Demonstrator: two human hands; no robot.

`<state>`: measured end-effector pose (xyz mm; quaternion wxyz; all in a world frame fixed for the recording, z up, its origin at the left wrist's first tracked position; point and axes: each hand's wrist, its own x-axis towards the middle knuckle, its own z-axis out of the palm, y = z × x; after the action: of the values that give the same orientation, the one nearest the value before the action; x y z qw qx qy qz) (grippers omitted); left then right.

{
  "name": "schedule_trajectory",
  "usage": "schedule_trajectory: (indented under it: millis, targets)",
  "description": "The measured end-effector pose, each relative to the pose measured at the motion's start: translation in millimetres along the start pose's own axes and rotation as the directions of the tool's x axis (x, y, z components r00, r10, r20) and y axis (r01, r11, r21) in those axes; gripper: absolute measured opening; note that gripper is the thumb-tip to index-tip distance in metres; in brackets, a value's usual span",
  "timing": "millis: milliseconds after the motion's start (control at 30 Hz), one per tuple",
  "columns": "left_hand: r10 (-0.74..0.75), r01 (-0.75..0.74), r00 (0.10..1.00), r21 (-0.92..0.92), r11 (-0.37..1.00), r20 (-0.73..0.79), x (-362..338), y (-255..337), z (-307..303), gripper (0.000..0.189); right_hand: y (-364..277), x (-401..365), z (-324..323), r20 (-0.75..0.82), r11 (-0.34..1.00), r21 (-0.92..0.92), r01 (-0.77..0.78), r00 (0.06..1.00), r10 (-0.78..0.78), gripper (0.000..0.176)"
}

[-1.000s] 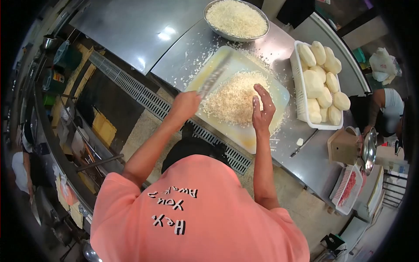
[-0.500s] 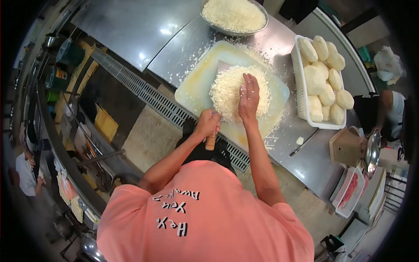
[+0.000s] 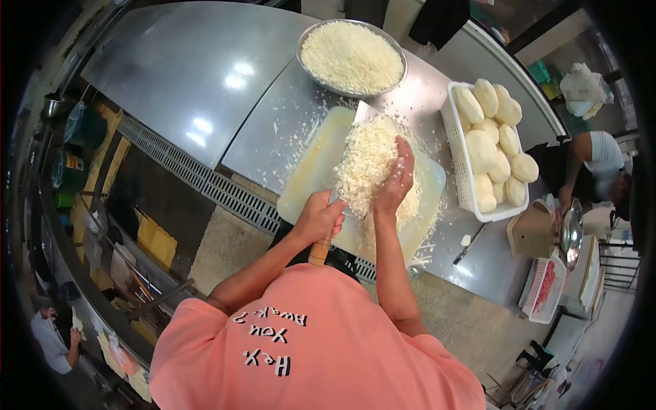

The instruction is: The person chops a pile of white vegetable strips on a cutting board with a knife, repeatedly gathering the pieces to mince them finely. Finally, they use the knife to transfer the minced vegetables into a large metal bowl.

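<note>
My left hand (image 3: 319, 219) is wrapped round the wooden handle (image 3: 319, 251) of a cleaver, whose broad blade (image 3: 363, 111) lies tilted under a heap of finely chopped white vegetable (image 3: 369, 154). Along the heap's right side rests my right hand (image 3: 395, 181), fingers stretched out and slightly curved, holding the pile against the blade. Most of the blade is hidden by the heap. Beneath is a pale cutting board (image 3: 311, 160), with some chopped bits (image 3: 408, 208) left on it by my right wrist.
Beyond the board stands a metal bowl (image 3: 403, 76) heaped with the same chopped vegetable. A white basket (image 3: 467, 174) of peeled pale vegetables (image 3: 482, 150) is at the right, near a small knife (image 3: 469, 244). Scraps litter the steel table (image 3: 266, 133). Another person (image 3: 594, 154) is at far right.
The chopped heap has come up off the board onto the cleaver blade. My right hand has shifted from the top of the pile to its side. The view has tilted, bringing the bowl fully into sight.
</note>
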<state>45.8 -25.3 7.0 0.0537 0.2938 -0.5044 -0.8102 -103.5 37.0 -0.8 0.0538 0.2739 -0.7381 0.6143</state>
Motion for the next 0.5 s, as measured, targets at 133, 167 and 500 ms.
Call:
schedule_trajectory:
  millis: [133,167,500]
  targets:
    - [0.075,-0.076,0.997,0.091,0.993,0.008,34.0,66.9,-31.5,0.015,-11.1,62.4,51.7,-0.055,0.995,0.062,0.08,0.996,-0.077,0.038]
    - [0.139,-0.137,0.99,0.154,0.979,-0.001,50.0,81.9,-41.1,0.016,-11.6,83.8,67.6,-0.066,0.989,0.092,0.119,0.991,-0.114,0.038]
    - [0.409,-0.323,0.911,0.53,0.784,-0.051,242.0,188.1,-104.7,0.02,-18.1,176.6,103.8,-0.014,0.994,0.112,-0.02,1.0,0.021,0.04]
